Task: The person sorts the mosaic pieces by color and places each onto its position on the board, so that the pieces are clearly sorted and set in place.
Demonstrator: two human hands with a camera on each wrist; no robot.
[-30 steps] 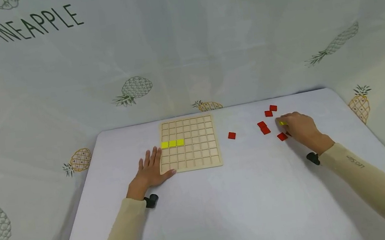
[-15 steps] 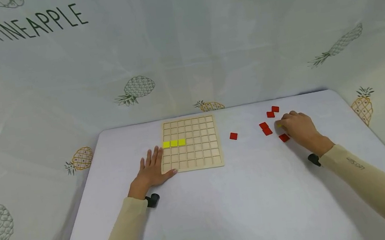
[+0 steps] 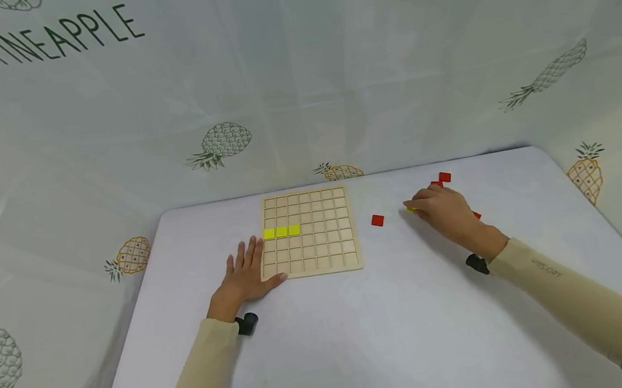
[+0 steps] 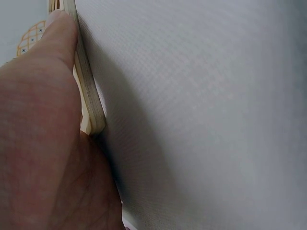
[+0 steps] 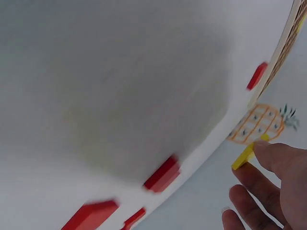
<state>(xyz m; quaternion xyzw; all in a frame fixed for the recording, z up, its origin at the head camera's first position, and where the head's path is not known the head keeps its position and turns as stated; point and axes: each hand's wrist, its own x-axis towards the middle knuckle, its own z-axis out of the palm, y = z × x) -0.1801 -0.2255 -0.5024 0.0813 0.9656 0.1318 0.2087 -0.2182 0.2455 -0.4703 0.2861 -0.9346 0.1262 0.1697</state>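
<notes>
Right grip (image 3: pixel 446 213) on tile (image 5: pixel 243 157), outside board (image 3: pixel 323 238)

One red tile (image 3: pixel 378 220) lies between right hand (image 3: pixel 448 212) and grid board (image 3: pixel 322 235); left hand (image 3: pixel 242 280) blocks the board's near-left corner; printed sheet (image 3: pixel 300 105) rises behind the tabletop (image 3: pixel 358 337); free passage on its near side between sleeves (image 3: pixel 200 382).
</notes>
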